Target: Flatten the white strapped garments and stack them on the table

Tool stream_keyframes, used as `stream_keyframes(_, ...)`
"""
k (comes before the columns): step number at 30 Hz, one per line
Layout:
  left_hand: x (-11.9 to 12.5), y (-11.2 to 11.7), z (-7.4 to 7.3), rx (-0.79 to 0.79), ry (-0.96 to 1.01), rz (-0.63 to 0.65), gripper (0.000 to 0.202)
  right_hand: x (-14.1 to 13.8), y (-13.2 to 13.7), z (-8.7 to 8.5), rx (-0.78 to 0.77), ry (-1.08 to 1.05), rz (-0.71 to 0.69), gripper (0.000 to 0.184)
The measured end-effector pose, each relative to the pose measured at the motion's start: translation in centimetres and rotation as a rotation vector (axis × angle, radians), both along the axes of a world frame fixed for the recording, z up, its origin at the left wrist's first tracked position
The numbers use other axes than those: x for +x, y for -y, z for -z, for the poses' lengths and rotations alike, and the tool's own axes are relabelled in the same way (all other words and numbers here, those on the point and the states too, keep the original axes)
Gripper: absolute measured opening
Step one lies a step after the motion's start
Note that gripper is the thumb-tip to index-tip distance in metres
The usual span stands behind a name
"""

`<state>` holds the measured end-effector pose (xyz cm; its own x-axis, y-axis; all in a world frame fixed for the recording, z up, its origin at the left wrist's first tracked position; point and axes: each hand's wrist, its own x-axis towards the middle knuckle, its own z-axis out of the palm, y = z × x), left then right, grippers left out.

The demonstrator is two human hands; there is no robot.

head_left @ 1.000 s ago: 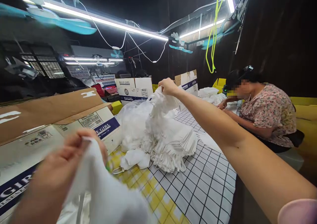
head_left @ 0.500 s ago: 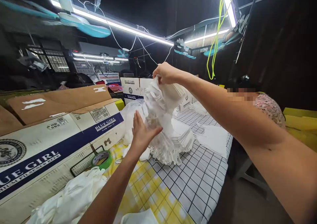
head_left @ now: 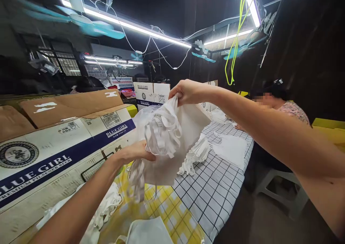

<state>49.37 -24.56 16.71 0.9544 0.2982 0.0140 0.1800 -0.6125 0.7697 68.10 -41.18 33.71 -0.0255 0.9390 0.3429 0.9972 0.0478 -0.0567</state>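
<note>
My right hand (head_left: 185, 91) is raised over the table and pinches the top of a stack of white cloth bags (head_left: 175, 139) with looped white handles. My left hand (head_left: 134, 152) grips the lower left side of the same stack, near the dangling handles. The stack hangs above the checked tablecloth (head_left: 215, 197). More white bags (head_left: 195, 154) lie on the table behind it, and others lie near me at the table's near edge (head_left: 145, 233).
A long "Blue Girl" cardboard box (head_left: 61, 150) runs along the left side. More boxes (head_left: 151, 93) stand at the far end. Another person (head_left: 283, 107) sits at the right side of the table, on a white stool (head_left: 280, 190). Fans and tube lights hang overhead.
My right hand has lifted the stack of bags off the pile and brought it nearer. My left hand, open half a second ago, now grips the stack's lower side.
</note>
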Motion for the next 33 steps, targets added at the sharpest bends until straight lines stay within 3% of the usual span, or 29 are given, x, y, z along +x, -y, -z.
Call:
stream_keyframes(2,0.9,-1.0,-0.5,-0.088,-0.083,0.151,0.034,1.7,-0.2,0.8,-0.006,-0.054,-0.015,0.026)
stream_keyframes(4,2.7,-2.5,-1.2,-0.051,-0.124,0.215,0.033,4.0,-0.6,1.7,0.008,-0.096,-0.002,0.023)
stream_keyframes(6,5.5,-4.4,-2.4,0.202,-0.131,0.164,0.029,6.8,-1.1,2.6,0.052,-0.127,0.047,0.020)
stream_keyframes(8,9.1,-6.3,-4.2,0.593,-0.108,0.034,0.024,9.8,-1.6,3.4,0.146,-0.157,0.117,0.020)
stream_keyframes(11,15.3,-8.9,-7.2,0.806,-0.025,-0.098,0.028,13.9,-2.5,4.6,0.399,-0.168,0.201,0.022)
stream_keyframes(13,19.0,-10.0,-8.0,0.896,0.045,-0.167,0.031,15.9,-3.1,6.3,0.581,-0.177,0.222,0.025)
stream_keyframes(14,20.4,-10.4,-7.7,0.937,0.072,-0.191,0.031,16.5,-3.4,7.7,0.647,-0.201,0.228,0.027)
stream_keyframes(16,22.5,-10.9,-5.8,1.006,0.098,-0.201,0.031,17.1,-3.8,11.7,0.689,-0.292,0.266,0.031)
stream_keyframes(21,24.1,-11.7,3.3,1.107,-0.012,-0.031,0.026,15.9,-4.1,24.9,0.519,-0.390,0.298,0.029)
stream_keyframes(23,24.0,-12.6,5.5,1.135,-0.043,0.029,0.031,15.4,-4.1,28.2,0.490,-0.447,0.315,0.032)
stream_keyframes(26,24.0,-14.1,6.4,1.163,-0.075,0.078,0.033,15.6,-4.2,29.4,0.454,-0.608,0.330,0.033)
stream_keyframes(30,23.8,-14.7,6.0,1.188,-0.096,0.064,0.037,16.2,-4.1,28.3,0.472,-0.635,0.324,0.032)
stream_keyframes(33,23.0,-14.3,5.9,1.217,-0.059,-0.018,0.041,16.1,-3.7,28.1,0.479,-0.582,0.295,0.037)
